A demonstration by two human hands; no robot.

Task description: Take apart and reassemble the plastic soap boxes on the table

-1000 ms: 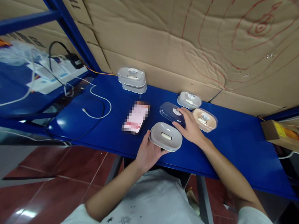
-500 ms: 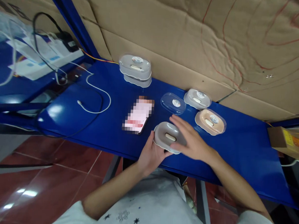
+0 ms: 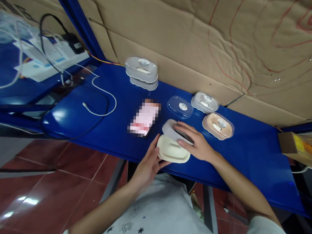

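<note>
In my left hand (image 3: 149, 162) is a cream oval base (image 3: 172, 153), a shallow piece with a rounded rim, gripped at its left end and lower edge. My right hand (image 3: 200, 143) grips a grey oval cover (image 3: 169, 128), tilted up along the base's far side. Whether the two pieces still touch is unclear. Just beyond lies a clear oval lid (image 3: 173, 105) with a round sticker. Behind it to the right sit a grey oval container (image 3: 200, 104) and a peach oval container (image 3: 211, 128), both under clear lids.
A phone (image 3: 145, 117) with a blurred screen lies left of my hands on the blue table (image 3: 124, 136). Grey lidded containers (image 3: 140, 74) stand stacked against the cardboard wall (image 3: 169, 38). Cables and a white power strip (image 3: 41, 69) are at left, a cardboard box (image 3: 290, 148) at right.
My right hand has taken hold of the grey cover and tipped it up and away from me, exposing the cream base. My left hand has shifted slightly left and stays on the base.
</note>
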